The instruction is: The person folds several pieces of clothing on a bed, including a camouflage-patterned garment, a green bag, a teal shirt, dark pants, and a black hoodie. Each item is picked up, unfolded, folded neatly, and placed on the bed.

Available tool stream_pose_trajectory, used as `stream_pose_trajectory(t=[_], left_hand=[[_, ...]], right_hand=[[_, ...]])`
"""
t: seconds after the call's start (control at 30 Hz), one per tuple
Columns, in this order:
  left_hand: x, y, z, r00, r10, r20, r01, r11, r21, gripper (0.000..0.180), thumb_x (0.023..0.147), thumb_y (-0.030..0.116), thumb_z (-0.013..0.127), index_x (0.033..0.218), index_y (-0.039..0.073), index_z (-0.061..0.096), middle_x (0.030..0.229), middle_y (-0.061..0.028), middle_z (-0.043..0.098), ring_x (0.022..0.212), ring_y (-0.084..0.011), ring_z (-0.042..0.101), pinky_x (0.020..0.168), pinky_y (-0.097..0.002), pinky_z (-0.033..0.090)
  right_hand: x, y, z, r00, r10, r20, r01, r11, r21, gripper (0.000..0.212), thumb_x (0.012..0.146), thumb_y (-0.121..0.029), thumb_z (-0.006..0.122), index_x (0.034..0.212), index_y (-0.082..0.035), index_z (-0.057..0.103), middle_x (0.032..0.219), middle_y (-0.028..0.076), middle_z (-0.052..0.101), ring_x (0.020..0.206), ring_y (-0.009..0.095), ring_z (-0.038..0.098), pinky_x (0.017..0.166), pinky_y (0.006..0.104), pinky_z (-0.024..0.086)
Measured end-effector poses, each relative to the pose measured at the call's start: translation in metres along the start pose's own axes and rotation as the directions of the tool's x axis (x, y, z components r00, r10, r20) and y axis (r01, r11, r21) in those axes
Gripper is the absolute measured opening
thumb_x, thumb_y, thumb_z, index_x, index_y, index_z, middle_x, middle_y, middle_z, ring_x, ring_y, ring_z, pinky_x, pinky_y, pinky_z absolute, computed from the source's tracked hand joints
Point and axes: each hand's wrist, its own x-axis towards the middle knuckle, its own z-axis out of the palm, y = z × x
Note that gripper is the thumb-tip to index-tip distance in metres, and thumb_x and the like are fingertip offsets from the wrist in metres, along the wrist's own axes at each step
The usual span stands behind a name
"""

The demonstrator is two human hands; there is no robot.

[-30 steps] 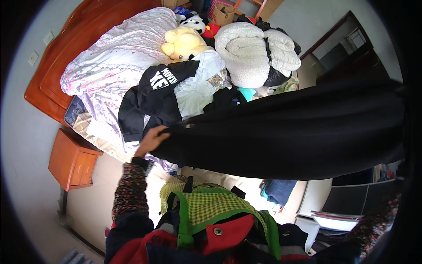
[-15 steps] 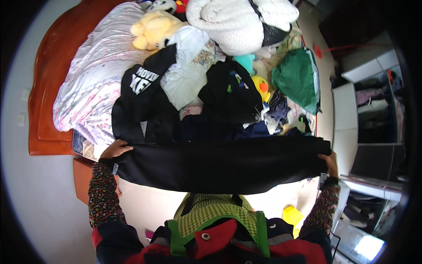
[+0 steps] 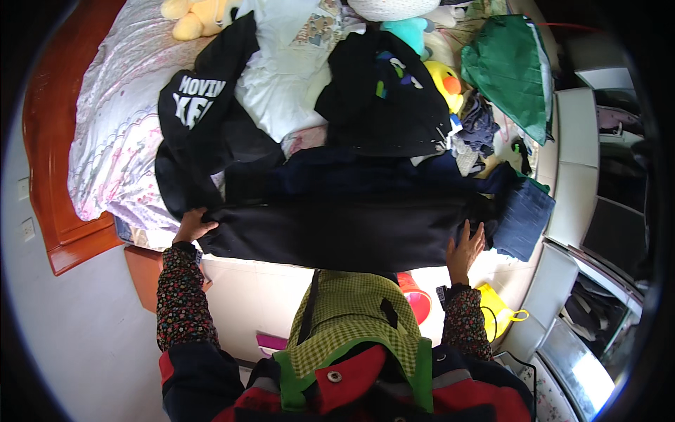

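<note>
A long, folded black garment (image 3: 337,235) stretches sideways in front of me along the bed's near edge; its exact kind is hidden by the folding. At its left end, my left hand (image 3: 194,226) is closed on the corner, thumb and fingers around the cloth. My right hand (image 3: 464,253) lies against the right end with fingers spread, not gripping. Beyond it are a black top with white lettering (image 3: 204,105), a white shirt (image 3: 281,91) and a black top with a coloured print (image 3: 387,98). Folded dark blue jeans (image 3: 524,218) lie right of my right hand.
Plush toys, including a yellow duck (image 3: 444,84), and a green bag (image 3: 506,74) lie on the bed. A wooden headboard (image 3: 53,141) stands left, cabinets with clothes (image 3: 576,162) right. Below are a red bucket (image 3: 416,299) and a yellow bag (image 3: 496,309) on the floor.
The black garment, held stretched between both hands before, now rests lower along the bed edge. My right hand has let go of its end and moved left, fingers spreading. My left hand keeps its corner.
</note>
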Motion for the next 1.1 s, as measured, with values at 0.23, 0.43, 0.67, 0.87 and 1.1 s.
stream_pose_trajectory(t=[0.23, 0.43, 0.67, 0.87, 1.1], left_hand=[[-0.042, 0.047, -0.05, 0.977, -0.047, 0.207, 0.049, 0.999, -0.006, 0.036, 0.063, 0.02, 0.071, 0.09, -0.002, 0.067, 0.092, -0.0238, 0.067, 0.087, -0.0383, 0.066, 0.076, -0.0407, 0.054], [-0.093, 0.14, -0.076, 0.893, -0.01, 0.449, 0.053, 0.995, -0.083, 0.044, 0.074, 0.026, 0.065, 0.103, -0.006, 0.065, 0.09, -0.0216, 0.068, 0.083, -0.0334, 0.067, 0.074, -0.0374, 0.053], [-0.088, 0.275, -0.036, 0.688, 0.318, 0.652, 0.489, 0.462, -0.74, 0.044, 0.099, 0.042, 0.05, 0.106, -0.002, 0.052, 0.093, -0.0159, 0.065, 0.085, -0.0236, 0.068, 0.073, -0.0337, 0.058], [-0.053, 0.219, 0.029, 0.954, -0.056, 0.295, 0.287, 0.457, -0.842, 0.034, 0.097, 0.034, 0.056, 0.103, 0.0, 0.061, 0.083, -0.0091, 0.067, 0.075, -0.0174, 0.067, 0.066, -0.0303, 0.055], [-0.057, 0.156, 0.121, 0.957, -0.005, 0.289, 0.229, 0.622, -0.749, 0.056, 0.086, 0.027, 0.073, 0.126, -0.003, 0.048, 0.115, -0.0149, 0.063, 0.107, -0.0232, 0.061, 0.093, -0.0334, 0.049]], right_hand=[[0.019, -0.063, -0.009, 0.972, -0.182, 0.151, 0.092, 0.879, 0.468, 0.07, 0.077, -0.004, 0.065, 0.142, -0.008, 0.038, 0.14, 0.024, 0.039, 0.122, 0.039, 0.045, 0.101, 0.0467, 0.038], [0.029, -0.088, -0.02, 0.925, -0.29, 0.246, 0.037, 0.713, 0.7, 0.067, 0.077, 0.002, 0.063, 0.14, -0.009, 0.041, 0.127, 0.02, 0.05, 0.101, 0.032, 0.06, 0.083, 0.037, 0.05], [0.029, -0.077, -0.025, 0.909, -0.337, 0.247, 0.045, 0.666, 0.744, 0.059, 0.079, 0.001, 0.062, 0.135, -0.007, 0.046, 0.122, 0.018, 0.054, 0.091, 0.029, 0.063, 0.078, 0.0373, 0.052], [0.034, -0.049, -0.039, 0.932, -0.306, 0.192, 0.089, 0.71, 0.699, 0.048, 0.081, -0.001, 0.062, 0.128, -0.005, 0.052, 0.115, 0.017, 0.057, 0.087, 0.031, 0.063, 0.075, 0.0371, 0.052], [0.004, -0.118, -0.052, 0.803, -0.564, 0.192, 0.059, 0.395, 0.917, 0.034, 0.083, -0.003, 0.062, 0.117, -0.006, 0.062, 0.095, 0.014, 0.062, 0.075, 0.029, 0.065, 0.066, 0.0362, 0.054]])
